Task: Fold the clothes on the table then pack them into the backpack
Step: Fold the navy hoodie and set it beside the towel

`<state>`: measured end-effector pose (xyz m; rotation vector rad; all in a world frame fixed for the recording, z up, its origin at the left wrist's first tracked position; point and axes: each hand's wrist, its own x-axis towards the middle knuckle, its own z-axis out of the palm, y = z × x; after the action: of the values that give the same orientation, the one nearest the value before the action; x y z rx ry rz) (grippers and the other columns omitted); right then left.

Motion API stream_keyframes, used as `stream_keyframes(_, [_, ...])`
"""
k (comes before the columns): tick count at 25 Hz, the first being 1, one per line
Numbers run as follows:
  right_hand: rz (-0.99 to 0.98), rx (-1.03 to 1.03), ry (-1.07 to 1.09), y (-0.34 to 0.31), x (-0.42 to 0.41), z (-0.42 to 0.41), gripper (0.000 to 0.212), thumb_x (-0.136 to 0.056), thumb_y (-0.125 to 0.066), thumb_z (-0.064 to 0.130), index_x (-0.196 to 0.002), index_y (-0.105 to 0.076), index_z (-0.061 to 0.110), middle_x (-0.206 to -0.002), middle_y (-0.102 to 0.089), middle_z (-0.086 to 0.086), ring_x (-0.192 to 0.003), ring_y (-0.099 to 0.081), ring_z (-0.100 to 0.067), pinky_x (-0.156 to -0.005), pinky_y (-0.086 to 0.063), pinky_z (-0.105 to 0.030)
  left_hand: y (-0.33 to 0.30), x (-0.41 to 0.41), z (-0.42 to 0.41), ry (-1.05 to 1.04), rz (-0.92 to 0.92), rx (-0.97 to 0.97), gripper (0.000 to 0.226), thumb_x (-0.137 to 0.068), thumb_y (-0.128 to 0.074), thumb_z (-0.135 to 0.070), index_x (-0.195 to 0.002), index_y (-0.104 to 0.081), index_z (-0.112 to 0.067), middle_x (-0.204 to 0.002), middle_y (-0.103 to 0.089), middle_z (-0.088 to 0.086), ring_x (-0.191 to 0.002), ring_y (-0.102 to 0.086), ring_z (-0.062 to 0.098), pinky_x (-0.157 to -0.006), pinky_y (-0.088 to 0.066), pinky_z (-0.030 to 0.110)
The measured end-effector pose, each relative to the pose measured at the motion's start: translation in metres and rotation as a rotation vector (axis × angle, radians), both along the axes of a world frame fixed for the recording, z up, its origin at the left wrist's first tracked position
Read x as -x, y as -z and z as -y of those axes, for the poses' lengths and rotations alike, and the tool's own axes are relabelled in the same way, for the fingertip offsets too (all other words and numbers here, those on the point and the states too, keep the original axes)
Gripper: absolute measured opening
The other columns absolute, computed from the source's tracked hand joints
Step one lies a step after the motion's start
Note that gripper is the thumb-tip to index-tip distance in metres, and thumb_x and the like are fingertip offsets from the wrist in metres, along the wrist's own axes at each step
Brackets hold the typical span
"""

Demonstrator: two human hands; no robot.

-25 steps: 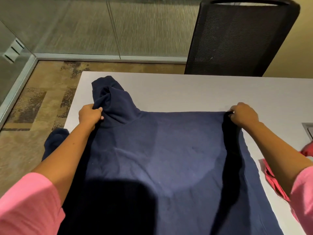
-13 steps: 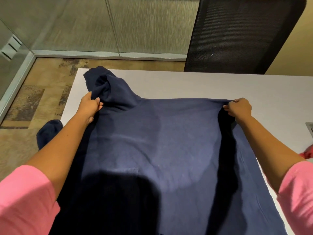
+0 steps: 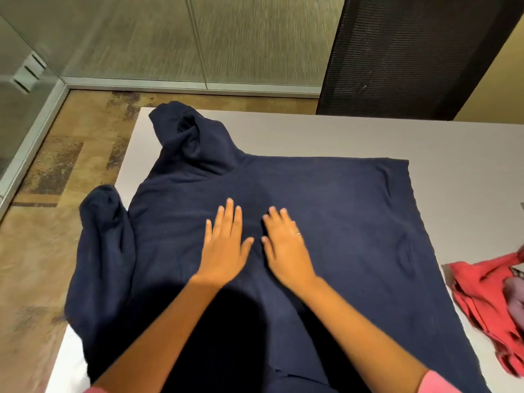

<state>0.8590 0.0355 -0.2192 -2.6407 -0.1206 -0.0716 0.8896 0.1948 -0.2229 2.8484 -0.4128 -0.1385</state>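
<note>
Hooded garment [image 3: 326, 211] spread flat on the table [image 3: 326, 134], hood toward the far left corner — one sleeve [image 3: 105, 251] hanging over the left edge. Left hand [image 3: 224, 251] and right hand [image 3: 283, 248] side by side on its middle. Crumpled cloth [image 3: 487, 296] at right; chair [image 3: 411, 55] behind the table.

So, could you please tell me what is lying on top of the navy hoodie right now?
Both hands lie flat on the hoodie: left hand and right hand, side by side, fingers straight. The table beneath is covered there, so anything under the hoodie is hidden.
</note>
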Motion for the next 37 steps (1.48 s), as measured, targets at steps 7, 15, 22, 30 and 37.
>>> stream_keyframes(7, [-0.158,0.338,0.116,0.013,0.006,0.003,0.066,-0.094,-0.026,0.054,-0.144,-0.041,0.014,-0.153,-0.034,-0.007,-0.140,-0.035,-0.028,-0.109,-0.032,-0.051,0.011,0.000,-0.062,-0.169,-0.041,-0.148,0.083,-0.090,-0.020,-0.067,-0.153,-0.015,-0.014,-0.161,-0.005,0.011,-0.147,-0.013,0.031,-0.113,-0.018,0.055])
stream_keyframes(15, [-0.220,0.360,0.465,0.008,0.054,0.127,0.075,-0.093,-0.012,0.059,-0.151,-0.022,0.013,-0.159,-0.017,-0.008,-0.145,-0.017,-0.031,-0.115,-0.019,-0.052,0.008,0.015,-0.117,-0.196,-0.047,-0.172,0.074,-0.094,-0.015,-0.056,-0.151,-0.022,-0.009,-0.161,-0.011,0.005,-0.147,-0.015,0.027,-0.115,-0.017,0.051])
stream_keyframes(22, [-0.249,0.304,0.512,0.001,0.088,0.139,0.079,-0.092,-0.005,0.058,-0.150,-0.023,0.008,-0.158,-0.017,-0.014,-0.145,-0.015,-0.033,-0.116,-0.018,-0.055,-0.002,0.045,-0.129,-0.225,-0.099,-0.142,0.070,-0.099,-0.013,-0.053,-0.150,-0.028,-0.009,-0.160,-0.015,0.008,-0.147,-0.016,0.030,-0.115,-0.020,0.053])
stream_keyframes(30, [-0.242,0.289,0.221,-0.008,0.172,0.034,0.064,-0.100,-0.012,0.049,-0.145,-0.038,0.011,-0.153,-0.031,-0.014,-0.138,-0.033,-0.035,-0.106,-0.034,-0.053,-0.017,0.178,-0.077,-0.151,0.105,-0.065,0.054,-0.100,-0.039,-0.029,-0.143,-0.037,0.003,-0.152,-0.031,0.021,-0.139,-0.033,0.037,-0.105,-0.036,0.055])
stream_keyframes(37, [-0.362,0.414,0.288,-0.011,0.231,0.058,0.065,-0.098,-0.011,0.055,-0.147,-0.035,0.020,-0.154,-0.030,-0.015,-0.137,-0.034,-0.039,-0.102,-0.036,-0.058,-0.020,0.231,-0.099,-0.307,-0.191,-0.118,0.069,-0.096,-0.024,-0.049,-0.146,-0.035,-0.002,-0.155,-0.028,0.016,-0.139,-0.034,0.034,-0.101,-0.039,0.056])
